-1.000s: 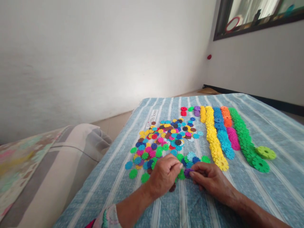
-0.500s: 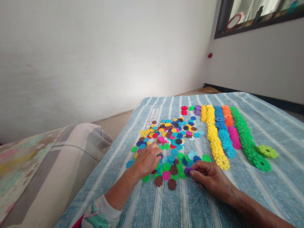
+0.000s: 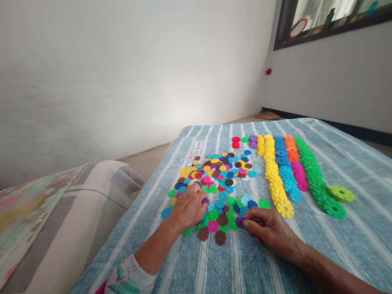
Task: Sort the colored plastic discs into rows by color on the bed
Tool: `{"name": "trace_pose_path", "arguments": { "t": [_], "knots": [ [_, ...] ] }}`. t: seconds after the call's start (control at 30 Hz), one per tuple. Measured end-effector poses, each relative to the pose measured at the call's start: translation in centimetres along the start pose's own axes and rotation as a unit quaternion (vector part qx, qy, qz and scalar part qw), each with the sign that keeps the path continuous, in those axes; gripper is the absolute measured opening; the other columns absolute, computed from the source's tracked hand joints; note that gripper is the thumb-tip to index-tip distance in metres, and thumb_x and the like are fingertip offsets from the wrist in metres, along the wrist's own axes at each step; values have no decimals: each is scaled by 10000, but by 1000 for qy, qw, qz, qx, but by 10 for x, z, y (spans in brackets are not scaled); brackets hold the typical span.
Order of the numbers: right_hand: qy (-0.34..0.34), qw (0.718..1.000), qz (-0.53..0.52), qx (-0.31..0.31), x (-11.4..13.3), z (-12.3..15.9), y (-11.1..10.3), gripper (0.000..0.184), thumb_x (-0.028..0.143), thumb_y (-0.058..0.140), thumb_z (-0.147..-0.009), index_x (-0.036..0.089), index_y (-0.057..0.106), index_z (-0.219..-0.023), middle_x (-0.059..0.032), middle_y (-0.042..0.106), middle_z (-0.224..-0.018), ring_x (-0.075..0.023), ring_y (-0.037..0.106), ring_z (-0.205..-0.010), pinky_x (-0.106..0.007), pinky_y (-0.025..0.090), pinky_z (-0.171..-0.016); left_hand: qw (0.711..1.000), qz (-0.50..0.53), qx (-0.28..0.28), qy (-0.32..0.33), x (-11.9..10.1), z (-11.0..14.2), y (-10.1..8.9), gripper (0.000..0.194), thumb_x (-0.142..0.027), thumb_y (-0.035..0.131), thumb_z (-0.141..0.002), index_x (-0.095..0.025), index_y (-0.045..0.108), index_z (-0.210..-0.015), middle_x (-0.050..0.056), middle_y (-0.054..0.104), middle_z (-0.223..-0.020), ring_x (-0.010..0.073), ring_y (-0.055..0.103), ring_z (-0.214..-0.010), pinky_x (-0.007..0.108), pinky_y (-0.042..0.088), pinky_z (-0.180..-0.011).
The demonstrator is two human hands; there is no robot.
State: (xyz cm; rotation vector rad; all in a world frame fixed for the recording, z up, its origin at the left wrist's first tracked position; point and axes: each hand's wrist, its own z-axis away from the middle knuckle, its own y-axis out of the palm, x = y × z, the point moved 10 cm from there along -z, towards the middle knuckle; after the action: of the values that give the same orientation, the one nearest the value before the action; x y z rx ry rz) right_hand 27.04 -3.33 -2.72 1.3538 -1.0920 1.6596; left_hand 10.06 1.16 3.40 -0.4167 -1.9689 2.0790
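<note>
My left hand (image 3: 187,206) rests on the near left part of a loose pile of small coloured plastic discs (image 3: 219,173), its fingers curled down onto them and a purple disc (image 3: 205,200) at its fingertips. My right hand (image 3: 271,230) lies on the striped blue bedsheet (image 3: 352,241), fingers pinched together round purple discs (image 3: 240,221). Brown discs (image 3: 220,237) lie just in front of both wrists.
Sorted rows of discs run along the sheet at the right: yellow (image 3: 274,175), blue (image 3: 284,169), orange (image 3: 290,148), pink (image 3: 299,175) and green (image 3: 315,177), with two large green discs (image 3: 338,200) at the near end. A pillow (image 3: 76,216) lies left of the bed. White walls stand behind.
My left hand left my right hand, moved left and forward onto the loose pile, then settled there. The right hand has stayed in place with the purple discs.
</note>
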Motion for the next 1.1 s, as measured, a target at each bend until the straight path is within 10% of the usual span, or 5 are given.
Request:
{"name": "trace_pose_path", "arguments": {
  "t": [0.57, 0.8, 1.1],
  "knots": [
    [-4, 1000, -6, 5, 3, -1, 2, 225, 386, 607, -838, 198, 588, -715, 57, 442, -558, -97, 432, -486, -206, 343, -453, 977, 205, -50, -37, 16, -1, 0, 52, -135, 512, -701, -180, 537, -693, -29, 539, -621, 126, 527, -612, 230, 369, -578],
    [-4, 1000, -3, -11, 6, -2, 0, 248, 403, 600, -818, 193, 576, -687, 61, 418, -542, -95, 418, -478, -209, 311, -442, 896, 421, -108, -88, 17, -1, -12, 89, -259, 573, -727, -177, 568, -690, -38, 574, -593, 110, 546, -561, 221, 415, -547],
    [3, 999, -33, -37, 10, -2, 1, 270, 431, 607, -802, 184, 606, -692, 49, 485, -538, -89, 441, -450, -204, 336, -423, 806, 585, 29, -87, -47, 10, 23, 119, -291, 589, -744, -174, 597, -767, -15, 633, -582, 91, 534, -459, 185, 400, -416]
  ]
}}
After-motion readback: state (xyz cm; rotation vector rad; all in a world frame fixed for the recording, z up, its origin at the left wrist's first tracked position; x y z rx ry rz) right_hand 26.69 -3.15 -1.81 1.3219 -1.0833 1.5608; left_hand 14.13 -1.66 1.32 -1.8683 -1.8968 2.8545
